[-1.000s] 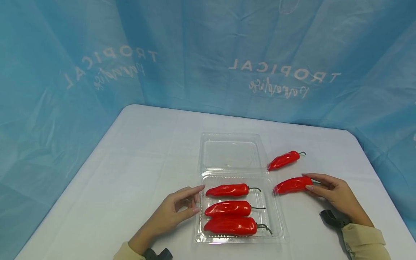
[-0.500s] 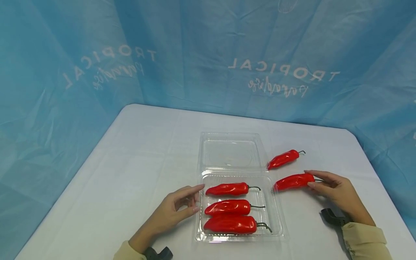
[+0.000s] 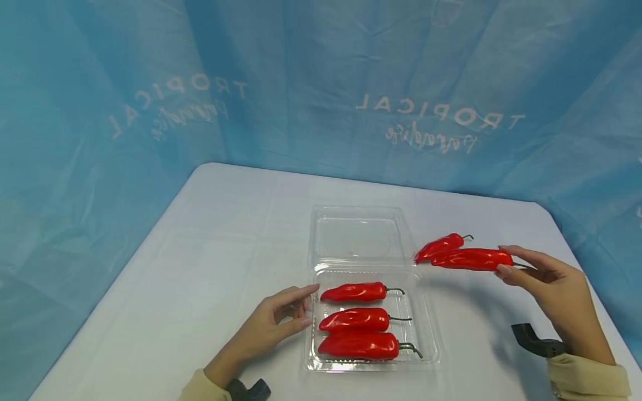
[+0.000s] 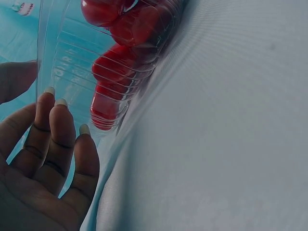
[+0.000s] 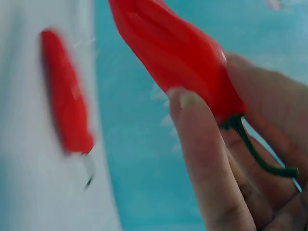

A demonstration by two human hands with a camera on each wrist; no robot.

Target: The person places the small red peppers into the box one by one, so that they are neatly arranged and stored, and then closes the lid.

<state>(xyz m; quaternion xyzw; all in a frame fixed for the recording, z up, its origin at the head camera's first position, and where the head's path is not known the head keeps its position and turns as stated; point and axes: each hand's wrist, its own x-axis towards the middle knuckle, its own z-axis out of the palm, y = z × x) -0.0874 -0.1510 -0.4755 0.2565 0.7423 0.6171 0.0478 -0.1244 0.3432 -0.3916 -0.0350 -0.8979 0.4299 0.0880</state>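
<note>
Above the table (image 3: 225,239), the right hand (image 3: 558,283) pinches a pepper (image 3: 468,259) near its stem, probably the handiest grip; the left hand (image 3: 271,323), fingers apart, sits at the box (image 3: 425,317) edge (perhaps steadying it).

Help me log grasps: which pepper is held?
The pepper raised in the right hand; three others lie in the clear container, one on the table.

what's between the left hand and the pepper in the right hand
In the head view, the clear container, with three red peppers lying in its base, is between them.
</note>
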